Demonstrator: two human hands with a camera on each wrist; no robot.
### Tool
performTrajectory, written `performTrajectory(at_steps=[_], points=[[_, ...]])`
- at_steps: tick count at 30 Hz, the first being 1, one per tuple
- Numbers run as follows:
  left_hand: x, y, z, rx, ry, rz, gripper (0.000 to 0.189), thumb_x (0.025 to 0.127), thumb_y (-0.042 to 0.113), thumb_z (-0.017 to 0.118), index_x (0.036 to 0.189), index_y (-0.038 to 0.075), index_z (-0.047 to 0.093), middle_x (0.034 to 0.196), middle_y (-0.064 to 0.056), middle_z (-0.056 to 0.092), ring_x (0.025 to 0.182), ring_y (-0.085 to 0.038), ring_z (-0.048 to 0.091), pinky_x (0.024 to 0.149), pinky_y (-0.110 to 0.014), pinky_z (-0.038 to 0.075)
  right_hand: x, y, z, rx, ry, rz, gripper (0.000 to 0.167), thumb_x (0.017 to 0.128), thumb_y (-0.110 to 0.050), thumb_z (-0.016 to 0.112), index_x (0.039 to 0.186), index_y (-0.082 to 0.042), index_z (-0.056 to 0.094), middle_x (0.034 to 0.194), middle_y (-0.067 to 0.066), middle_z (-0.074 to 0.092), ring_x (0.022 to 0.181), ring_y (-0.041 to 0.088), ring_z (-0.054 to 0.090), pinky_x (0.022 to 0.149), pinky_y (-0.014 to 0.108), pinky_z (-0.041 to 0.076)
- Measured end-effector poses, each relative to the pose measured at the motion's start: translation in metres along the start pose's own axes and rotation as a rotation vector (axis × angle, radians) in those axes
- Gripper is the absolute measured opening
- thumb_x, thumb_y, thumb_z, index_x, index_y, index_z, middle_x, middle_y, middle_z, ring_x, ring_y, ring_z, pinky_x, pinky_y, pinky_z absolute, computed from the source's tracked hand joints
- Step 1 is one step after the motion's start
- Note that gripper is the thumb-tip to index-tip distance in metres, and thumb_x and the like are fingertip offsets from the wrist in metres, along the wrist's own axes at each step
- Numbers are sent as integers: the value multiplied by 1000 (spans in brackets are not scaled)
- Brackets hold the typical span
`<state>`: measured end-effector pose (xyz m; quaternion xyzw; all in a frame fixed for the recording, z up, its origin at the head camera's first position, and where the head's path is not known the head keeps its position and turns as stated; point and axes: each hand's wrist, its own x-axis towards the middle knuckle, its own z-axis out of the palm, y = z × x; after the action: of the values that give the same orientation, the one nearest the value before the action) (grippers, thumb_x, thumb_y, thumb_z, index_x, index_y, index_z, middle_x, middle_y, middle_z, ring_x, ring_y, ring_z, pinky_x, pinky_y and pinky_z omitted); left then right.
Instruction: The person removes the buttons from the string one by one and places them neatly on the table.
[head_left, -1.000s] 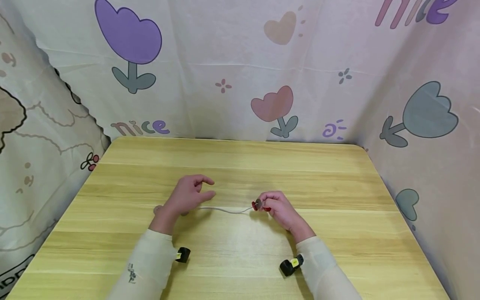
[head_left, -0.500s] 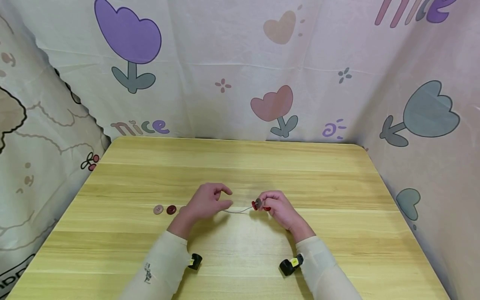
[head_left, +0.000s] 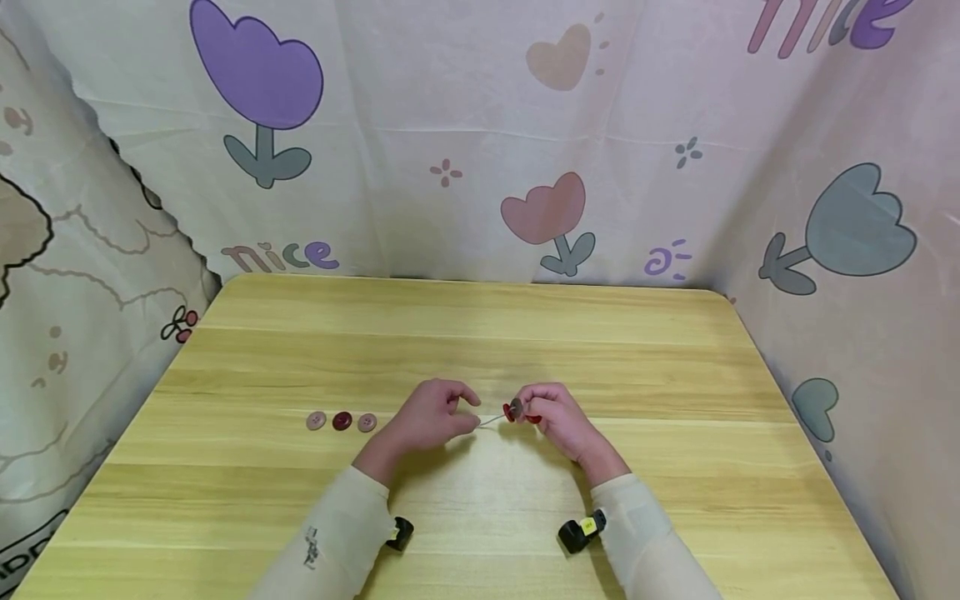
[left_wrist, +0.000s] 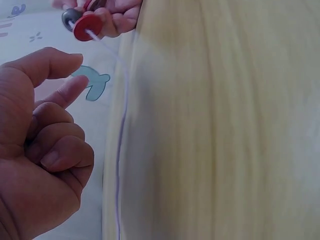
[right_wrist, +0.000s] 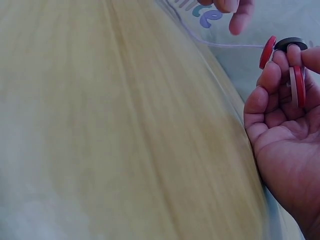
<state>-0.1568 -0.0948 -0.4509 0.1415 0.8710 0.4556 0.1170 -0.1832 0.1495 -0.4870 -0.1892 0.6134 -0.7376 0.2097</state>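
Observation:
My right hand (head_left: 558, 412) pinches a dark button (right_wrist: 291, 43) between thumb and finger above the table. On the white cord (left_wrist: 122, 105), a red button (left_wrist: 86, 29) hangs just left of the dark one. More discs, one red (right_wrist: 300, 86) and one pale, lie against the right hand's fingers. My left hand (head_left: 435, 417) hovers close by on the left, holding nothing. Its thumb and index finger are apart and the other fingers curl inward. The cord runs leftward from the buttons past the left hand, which hides part of it in the head view.
Left of the hands, a pinkish button (head_left: 317, 421), a dark red button (head_left: 342, 421) and another pinkish button (head_left: 367, 422) lie in a row on the wooden table (head_left: 480, 333). A printed curtain (head_left: 420, 100) stands behind the table's back edge.
My left hand has moved right and slightly nearer, toward the right hand, uncovering the row of buttons on the table. The right hand keeps its place and its pinch.

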Motion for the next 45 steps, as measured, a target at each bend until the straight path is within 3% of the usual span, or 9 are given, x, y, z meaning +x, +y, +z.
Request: performTrajectory(at_steps=[15,22,31,36,45], points=[[10,7,16,21,-87,47,15,89,14,73,104,10,73,53,5,33,44,-10,28,49,-27,31,0,0,-1,5,-1,-3,18,84,1,47,77,-1,64,80,7,60,79,21,54,78,34,44],[14,6,23,12,-98,63,13,89,13,73,101,10,74,51,6,33,42,-9,29,47,-25,30,1,0,0,13,-7,-9,18,83,0,48,82,17,53,78,4,60,78,20,53,77,34,43],[13,4,24,36,-66,86,4,91,13,69,92,14,74,52,8,32,44,-8,27,50,-27,32,0,0,0,5,-5,-7,19,84,1,47,77,-4,64,78,5,60,78,20,53,77,35,43],[9,4,20,-8,-38,46,8,93,14,67,90,15,74,54,6,34,46,-9,31,52,-28,34,0,0,-1,-13,-5,-13,17,83,0,48,77,-2,64,78,4,60,78,20,54,76,34,43],[5,8,13,-22,32,109,11,93,8,66,85,13,71,87,6,63,75,-14,55,67,-33,47,1,1,-1,1,-7,-16,14,83,2,47,79,11,57,78,3,60,77,19,53,77,35,44]])
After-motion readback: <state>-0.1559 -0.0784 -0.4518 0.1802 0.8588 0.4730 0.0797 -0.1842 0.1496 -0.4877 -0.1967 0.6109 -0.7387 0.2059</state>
